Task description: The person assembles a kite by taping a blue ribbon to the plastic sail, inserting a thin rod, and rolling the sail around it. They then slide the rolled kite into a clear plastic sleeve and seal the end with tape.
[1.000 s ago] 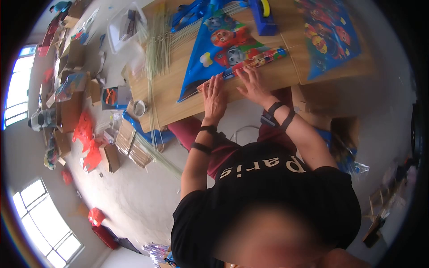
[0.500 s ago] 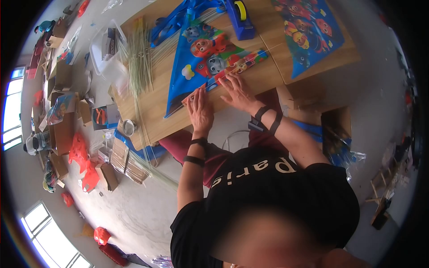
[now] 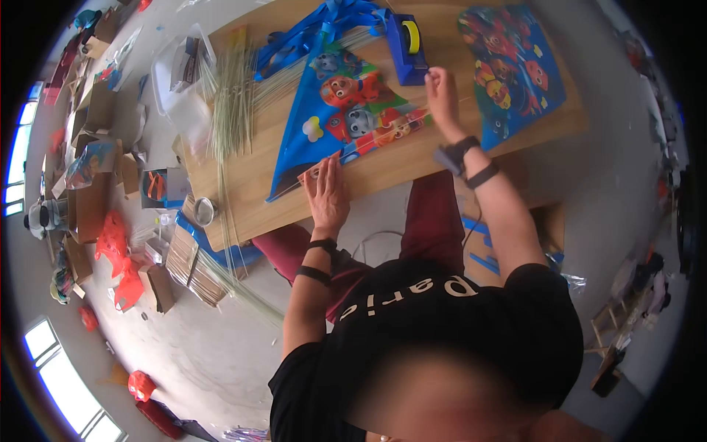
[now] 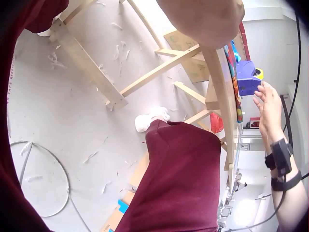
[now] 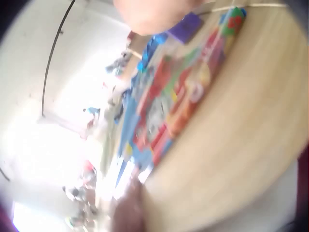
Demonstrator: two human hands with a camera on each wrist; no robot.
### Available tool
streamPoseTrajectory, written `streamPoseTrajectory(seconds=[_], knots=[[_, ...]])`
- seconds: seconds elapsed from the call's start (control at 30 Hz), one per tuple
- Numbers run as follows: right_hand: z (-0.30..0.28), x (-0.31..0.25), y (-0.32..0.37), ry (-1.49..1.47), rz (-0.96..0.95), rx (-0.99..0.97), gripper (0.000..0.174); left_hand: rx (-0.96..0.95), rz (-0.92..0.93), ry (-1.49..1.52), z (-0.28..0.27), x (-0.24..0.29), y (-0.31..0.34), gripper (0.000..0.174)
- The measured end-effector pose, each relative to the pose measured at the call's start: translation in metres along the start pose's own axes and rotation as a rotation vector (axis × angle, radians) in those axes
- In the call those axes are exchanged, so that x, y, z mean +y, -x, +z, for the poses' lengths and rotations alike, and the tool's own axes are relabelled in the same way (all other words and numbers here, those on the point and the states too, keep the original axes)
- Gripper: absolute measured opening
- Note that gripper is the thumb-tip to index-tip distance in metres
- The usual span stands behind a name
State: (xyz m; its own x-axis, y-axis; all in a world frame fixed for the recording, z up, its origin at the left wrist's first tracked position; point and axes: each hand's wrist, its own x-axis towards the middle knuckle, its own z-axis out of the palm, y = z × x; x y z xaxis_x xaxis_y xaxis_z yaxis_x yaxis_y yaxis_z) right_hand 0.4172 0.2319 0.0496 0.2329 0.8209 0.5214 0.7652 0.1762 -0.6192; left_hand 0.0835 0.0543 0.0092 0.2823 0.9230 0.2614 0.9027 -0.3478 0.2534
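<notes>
A blue triangular kite sail (image 3: pixel 300 140) printed with cartoon dogs lies on the wooden table, its near edge folded over. My left hand (image 3: pixel 328 199) rests with extended fingers on that folded edge, near the sail's left corner. My right hand (image 3: pixel 443 103) is beside the front end of a blue tape dispenser (image 3: pixel 406 62), which holds a roll with a yellow core (image 3: pixel 412 37). In the left wrist view the right fingers (image 4: pixel 263 96) are bent close by the dispenser; I cannot tell whether they pinch tape.
A second printed sail (image 3: pixel 508 74) lies at the table's right. Thin pale rods (image 3: pixel 232 110) and blue ribbon (image 3: pixel 324 22) lie at the left and back. A clear plastic bin (image 3: pixel 166 81) stands beyond the left edge, a tape roll (image 3: pixel 204 211) at the near-left corner.
My right hand has left the sail's folded edge and moved right and away from me, up to the tape dispenser. The left hand stays on the folded edge.
</notes>
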Motion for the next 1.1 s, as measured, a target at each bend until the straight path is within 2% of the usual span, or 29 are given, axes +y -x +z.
streamPoseTrajectory(seconds=[0.03, 0.1, 0.13, 0.2, 0.23, 0.33, 0.53, 0.77, 0.97, 1.03, 1.1], knots=[[0.005, 0.016, -0.016, 0.010, 0.003, 0.044, 0.024, -0.013, -0.006, 0.001, 0.000, 0.000, 0.000, 0.062], [0.016, 0.056, -0.047, -0.133, 0.247, -0.231, 0.025, 0.036, 0.003, 0.009, 0.008, -0.004, 0.004, 0.062], [0.015, 0.051, -0.053, -0.134, 0.241, -0.233, 0.025, 0.080, 0.015, 0.017, 0.011, -0.006, 0.005, 0.062], [0.006, 0.036, -0.068, -0.367, 0.575, -0.421, 0.027, 0.075, 0.003, 0.019, 0.010, -0.005, 0.005, 0.061], [0.006, 0.038, -0.072, -0.366, 0.569, -0.426, 0.027, 0.063, -0.004, 0.021, 0.010, -0.005, 0.005, 0.061], [0.000, 0.042, -0.084, -0.418, 0.724, -0.543, 0.025, 0.072, -0.004, 0.027, 0.009, -0.004, 0.005, 0.060], [-0.001, 0.053, -0.097, -0.498, 0.779, -0.666, 0.022, 0.097, 0.003, 0.039, 0.010, -0.004, 0.005, 0.058], [0.003, 0.052, -0.102, -0.441, 0.784, -0.674, 0.017, 0.098, 0.013, 0.012, 0.004, -0.003, 0.004, 0.057], [-0.010, 0.041, -0.099, -0.635, 0.851, -0.654, 0.017, 0.101, 0.009, 0.029, 0.002, -0.002, 0.003, 0.058], [-0.018, 0.041, -0.092, -0.859, 0.871, -0.639, 0.018, 0.105, 0.007, 0.035, 0.003, -0.003, 0.003, 0.058], [-0.022, 0.042, -0.082, -0.884, 0.839, -0.630, 0.017, 0.102, 0.010, 0.040, 0.004, -0.004, 0.004, 0.059]])
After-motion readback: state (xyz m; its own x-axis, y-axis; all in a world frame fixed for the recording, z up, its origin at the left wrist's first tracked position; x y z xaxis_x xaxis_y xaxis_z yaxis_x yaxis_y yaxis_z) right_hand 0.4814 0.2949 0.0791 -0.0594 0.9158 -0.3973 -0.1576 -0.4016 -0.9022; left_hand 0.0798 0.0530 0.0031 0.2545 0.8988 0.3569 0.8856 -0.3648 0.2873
